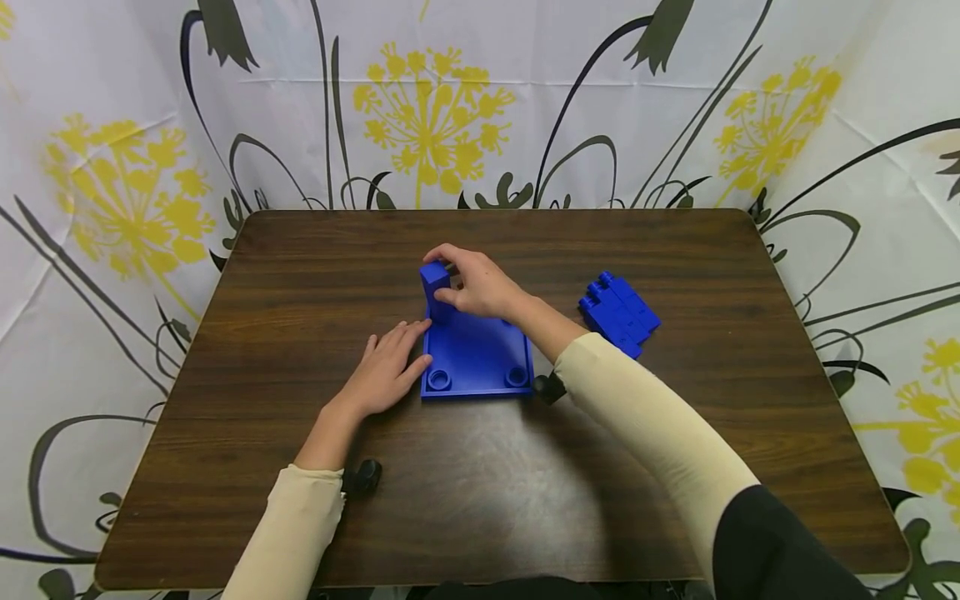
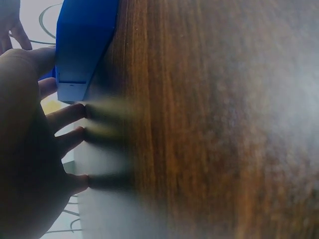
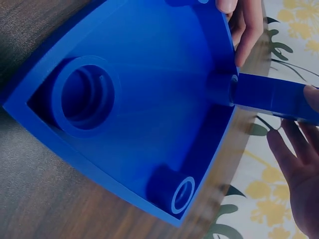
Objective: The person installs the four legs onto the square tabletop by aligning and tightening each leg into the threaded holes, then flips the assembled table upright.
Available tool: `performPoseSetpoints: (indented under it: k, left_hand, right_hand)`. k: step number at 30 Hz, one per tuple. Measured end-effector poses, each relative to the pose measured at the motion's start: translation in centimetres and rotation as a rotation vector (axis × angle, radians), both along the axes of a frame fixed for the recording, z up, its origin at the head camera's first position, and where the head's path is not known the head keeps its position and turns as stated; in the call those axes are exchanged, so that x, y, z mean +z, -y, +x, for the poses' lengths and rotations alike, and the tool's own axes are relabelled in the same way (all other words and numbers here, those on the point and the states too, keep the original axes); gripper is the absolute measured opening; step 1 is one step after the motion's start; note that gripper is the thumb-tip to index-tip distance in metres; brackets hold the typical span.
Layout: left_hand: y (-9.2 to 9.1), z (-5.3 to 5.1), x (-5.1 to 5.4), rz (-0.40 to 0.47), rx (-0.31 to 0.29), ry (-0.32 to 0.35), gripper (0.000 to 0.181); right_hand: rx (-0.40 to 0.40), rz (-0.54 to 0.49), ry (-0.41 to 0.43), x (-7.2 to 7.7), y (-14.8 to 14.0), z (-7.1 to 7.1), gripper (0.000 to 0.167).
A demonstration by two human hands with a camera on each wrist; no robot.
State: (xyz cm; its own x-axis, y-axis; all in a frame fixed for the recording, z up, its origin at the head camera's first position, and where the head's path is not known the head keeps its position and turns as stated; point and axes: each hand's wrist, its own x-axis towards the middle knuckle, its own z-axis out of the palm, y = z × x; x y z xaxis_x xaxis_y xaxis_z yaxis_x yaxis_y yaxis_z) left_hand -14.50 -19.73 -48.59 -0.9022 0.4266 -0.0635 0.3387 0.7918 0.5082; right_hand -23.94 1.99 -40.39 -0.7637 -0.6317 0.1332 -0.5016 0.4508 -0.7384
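A shallow blue square panel (image 1: pixel 480 354) (image 2: pixel 87 40) (image 3: pixel 144 114) lies with its raised rim up and round sockets at its corners. On its back left corner stands a blue leg (image 1: pixel 432 287) (image 3: pixel 269 97), upright, its lower end at the socket. My right hand (image 1: pixel 480 287) (image 3: pixel 304 184) grips the leg near its top between thumb and fingers. My left hand (image 1: pixel 386 371) (image 2: pixel 30 144) touches the panel's left edge with thumb and forefinger, the other fingers spread and resting on the table. Whether the leg is seated in its socket, I cannot tell.
Several blue legs (image 1: pixel 618 312) lie side by side to the right of the panel, beyond my right forearm. The brown wooden table (image 1: pixel 712 433) reaches to a flower-patterned curtain (image 1: pixel 480 100) at the back.
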Motion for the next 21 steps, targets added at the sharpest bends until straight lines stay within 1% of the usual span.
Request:
performPoseSetpoints:
  k: [6,14,18,21]
  left_hand:
    - [-0.06,-0.03,0.09,-0.003,0.001,0.000,0.059]
    - [-0.05,0.03,0.05,0.000,-0.001,-0.001,0.059]
    - [-0.08,0.07,0.18,0.000,0.003,0.002,0.059]
    - [-0.12,0.07,0.15,0.001,0.002,0.003,0.059]
  right_hand:
    - [-0.017,-0.008,-0.015,-0.17,0.04,0.11,0.046]
    - [-0.070,0.051,-0.048,-0.23,0.15,0.35,0.046]
    - [-0.079,0.086,-0.033,-0.14,0.20,0.49,0.052]
    - [-0.086,0.101,-0.005,-0.21,0.16,0.55,0.055]
